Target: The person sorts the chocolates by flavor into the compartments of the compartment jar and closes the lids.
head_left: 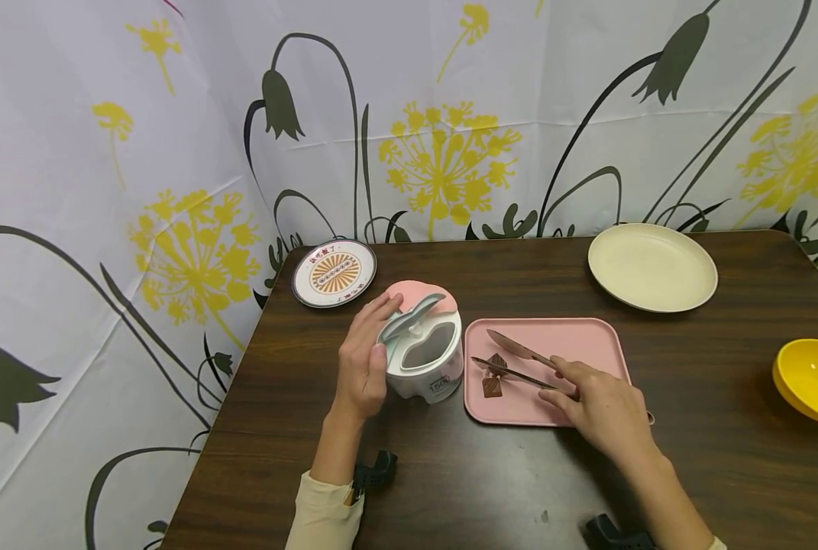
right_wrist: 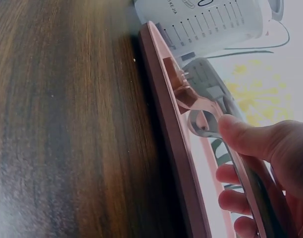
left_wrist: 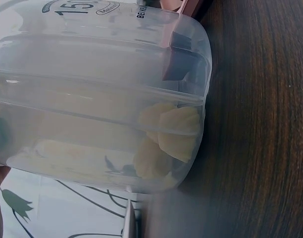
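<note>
My left hand [head_left: 363, 367] rests along the left side of a clear divided storage container [head_left: 428, 374], fingers straight beside its raised grey flap [head_left: 412, 317]. The container stands upright, with a pink lid section at its back. Through its wall, the left wrist view shows pale ridged pieces [left_wrist: 169, 131] in one compartment and dark pieces [left_wrist: 183, 57] in another. In my right hand [head_left: 604, 405] is a pair of metal tongs [head_left: 518, 373], gripped with the arms spread. Their tips hover around small brown chocolate-like squares [head_left: 493, 387] at the left end of a pink tray [head_left: 587, 332].
A patterned plate [head_left: 334, 273] sits at the back left of the table. At the back right lies a cream oval plate [head_left: 652, 267], with a yellow bowl [head_left: 817, 382] at the right edge. A flower-printed cloth [head_left: 443, 168] hangs behind the table.
</note>
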A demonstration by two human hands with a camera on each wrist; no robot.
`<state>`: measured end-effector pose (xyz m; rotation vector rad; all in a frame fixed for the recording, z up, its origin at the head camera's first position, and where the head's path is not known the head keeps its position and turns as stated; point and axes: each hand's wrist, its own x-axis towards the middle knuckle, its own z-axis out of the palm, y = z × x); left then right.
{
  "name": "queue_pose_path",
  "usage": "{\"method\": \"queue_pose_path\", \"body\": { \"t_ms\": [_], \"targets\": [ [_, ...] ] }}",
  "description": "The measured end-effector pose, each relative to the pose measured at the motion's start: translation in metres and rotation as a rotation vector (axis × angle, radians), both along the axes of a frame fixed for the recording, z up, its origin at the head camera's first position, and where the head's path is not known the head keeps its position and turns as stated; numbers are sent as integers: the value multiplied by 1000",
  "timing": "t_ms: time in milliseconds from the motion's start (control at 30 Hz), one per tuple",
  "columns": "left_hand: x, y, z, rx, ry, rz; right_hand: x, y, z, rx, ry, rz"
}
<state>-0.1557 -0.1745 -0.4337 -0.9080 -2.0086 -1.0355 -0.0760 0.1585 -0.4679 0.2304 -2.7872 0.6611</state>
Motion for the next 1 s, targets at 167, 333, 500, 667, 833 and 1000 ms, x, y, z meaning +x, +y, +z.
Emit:
{"method": "queue_pose_path", "body": {
  "t_ms": [167, 333, 500, 667, 833, 1000],
  "targets": [
    [1, 0, 0, -3, 7, 3, 0, 1, 2, -15, -6, -10],
    [1, 0, 0, -3, -1, 4, -1, 3, 3, -5, -9, -17],
    [1, 0, 0, -5, -6, 5, -2, 4, 3, 4, 1, -21],
    [1, 0, 0, -5, 6, 3, -1, 6, 2, 5, 16, -20],
    [0, 0, 0, -5, 6, -1, 0, 8, 2, 8, 81, -23],
    [0, 1, 1, -2, 10, -4, 2, 12, 7, -27, 199, -28]
  ]
}}
